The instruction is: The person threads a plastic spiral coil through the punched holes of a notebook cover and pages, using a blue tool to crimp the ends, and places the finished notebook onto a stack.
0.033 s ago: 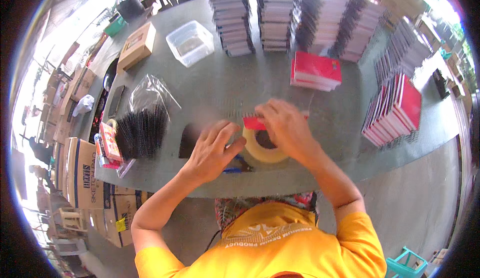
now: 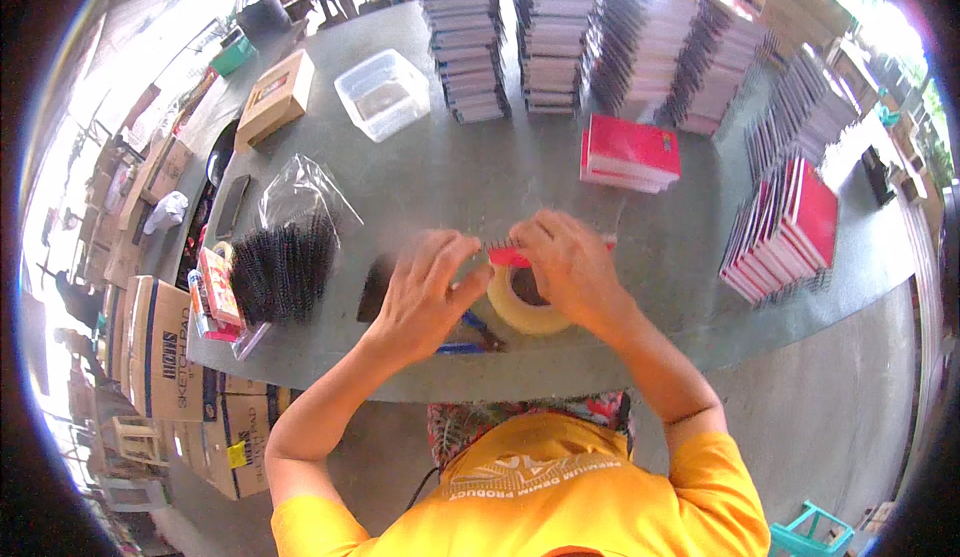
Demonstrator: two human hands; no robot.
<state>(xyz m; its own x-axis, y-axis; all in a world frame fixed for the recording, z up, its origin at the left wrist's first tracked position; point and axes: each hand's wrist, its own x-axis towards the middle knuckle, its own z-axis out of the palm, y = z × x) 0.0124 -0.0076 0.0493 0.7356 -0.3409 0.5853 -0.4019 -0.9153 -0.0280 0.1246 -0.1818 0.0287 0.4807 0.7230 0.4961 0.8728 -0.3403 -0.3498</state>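
A small red-covered notebook (image 2: pixel 508 256) with a row of dark binding loops along its far edge is in my right hand (image 2: pixel 572 269), whose fingers close over it and hide most of it. Level with it, my left hand (image 2: pixel 430 285) has curled fingers, their tips at the left end of the spiral coil (image 2: pixel 490 246). Below the notebook lies a roll of yellowish tape (image 2: pixel 522 317). Blue-handled pliers (image 2: pixel 478 340) rest beside it, near my left wrist. A black flat piece (image 2: pixel 376 289) sits partly hidden behind my left hand.
Left on the table are a bundle of black coils (image 2: pixel 284 269), a clear plastic bag (image 2: pixel 298 189) and small red packets (image 2: pixel 219 292). Farther back stand a clear bin (image 2: pixel 380 97), a cardboard box (image 2: pixel 274 99) and tall notebook stacks (image 2: pixel 468 52). Red notebooks (image 2: pixel 630 151) lie ahead; more (image 2: pixel 785 229) stand right.
My left fingertips have come in to the notebook's left end, where a length of coil showed earlier. The right hand has shifted slightly nearer, and more of the pliers shows.
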